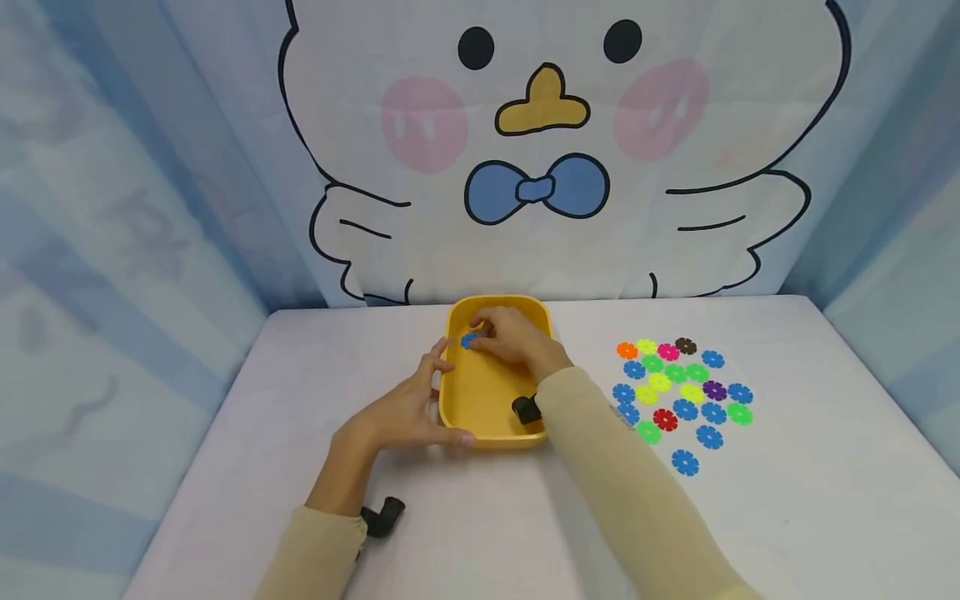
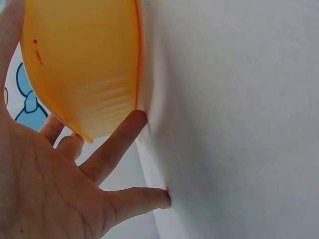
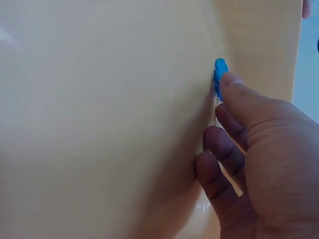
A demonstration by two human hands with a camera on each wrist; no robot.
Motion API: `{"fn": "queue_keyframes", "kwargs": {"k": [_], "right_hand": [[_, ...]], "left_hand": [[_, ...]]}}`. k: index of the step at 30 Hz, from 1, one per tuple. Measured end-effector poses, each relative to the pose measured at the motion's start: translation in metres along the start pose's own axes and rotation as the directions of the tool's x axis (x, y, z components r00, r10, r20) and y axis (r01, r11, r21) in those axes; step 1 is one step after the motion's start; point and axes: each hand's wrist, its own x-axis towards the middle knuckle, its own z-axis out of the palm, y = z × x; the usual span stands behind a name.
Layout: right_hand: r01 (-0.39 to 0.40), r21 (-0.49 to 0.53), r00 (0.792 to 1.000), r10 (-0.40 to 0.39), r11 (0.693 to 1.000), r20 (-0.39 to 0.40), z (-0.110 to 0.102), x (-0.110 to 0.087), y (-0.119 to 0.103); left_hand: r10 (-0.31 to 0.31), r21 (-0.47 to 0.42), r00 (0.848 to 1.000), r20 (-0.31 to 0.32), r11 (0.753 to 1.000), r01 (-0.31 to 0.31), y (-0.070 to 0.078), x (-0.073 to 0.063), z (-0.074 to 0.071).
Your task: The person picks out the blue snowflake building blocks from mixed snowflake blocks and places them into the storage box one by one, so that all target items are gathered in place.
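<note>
A yellow tray [image 1: 480, 400] stands at the far middle of the table. My left hand [image 1: 405, 408] holds it at the near-left corner, fingers at its left rim and thumb along the near edge. In the left wrist view, fingers [image 2: 114, 149] spread beside the tray's outer wall. My right hand [image 1: 513, 337] reaches inside the tray with curled fingers. Its thumb and fingers hold a blue notched disc [image 1: 468, 340] close over the tray floor near the left wall. The right wrist view shows the thumb overlapping this blue disc [image 3: 219, 74], with the lower fingers bent below it.
Several notched discs lie spread to the right of the tray, among them a red one [image 1: 665, 419], a purple one [image 1: 715, 390] and a blue one nearest me [image 1: 685, 462]. A printed curtain [image 1: 540, 258] hangs behind the table [image 1: 825, 467].
</note>
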Motion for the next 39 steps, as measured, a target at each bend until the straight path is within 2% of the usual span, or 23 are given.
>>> {"fn": "queue_keyframes", "kwargs": {"k": [4, 13, 18, 23, 29, 33, 39], "right_hand": [[0.009, -0.005, 1.0, -0.009, 1.0, -0.02, -0.003, -0.002, -0.001], [0.044, 0.081, 0.998, -0.039, 0.996, -0.058, -0.01, -0.011, -0.001], [0.048, 0.079, 0.998, -0.045, 0.996, -0.035, -0.016, -0.012, -0.003], [0.099, 0.085, 0.995, -0.099, 0.991, -0.006, -0.035, -0.017, -0.021], [0.173, 0.009, 0.985, -0.173, 0.985, 0.015, -0.066, -0.031, -0.043], [0.197, -0.038, 0.98, -0.196, 0.98, 0.032, -0.076, -0.045, -0.044], [0.287, -0.05, 0.958, -0.286, 0.957, 0.032, -0.083, -0.072, -0.036]], "left_hand": [[-0.018, -0.001, 1.0, -0.011, 1.0, 0.018, 0.004, 0.0, 0.0], [-0.045, 0.069, 0.999, -0.009, 0.997, 0.045, 0.008, 0.002, -0.001], [-0.03, 0.071, 0.999, -0.009, 0.997, 0.031, 0.011, 0.004, -0.004], [-0.066, 0.087, 0.998, -0.022, 0.994, 0.068, 0.011, 0.002, -0.006], [-0.087, 0.083, 0.995, -0.047, 0.992, 0.091, 0.01, 0.001, -0.006], [-0.089, 0.073, 0.994, -0.057, 0.993, 0.093, 0.009, 0.002, -0.001], [-0.113, 0.057, 0.991, -0.073, 0.991, 0.117, 0.007, -0.001, 0.008]]}}
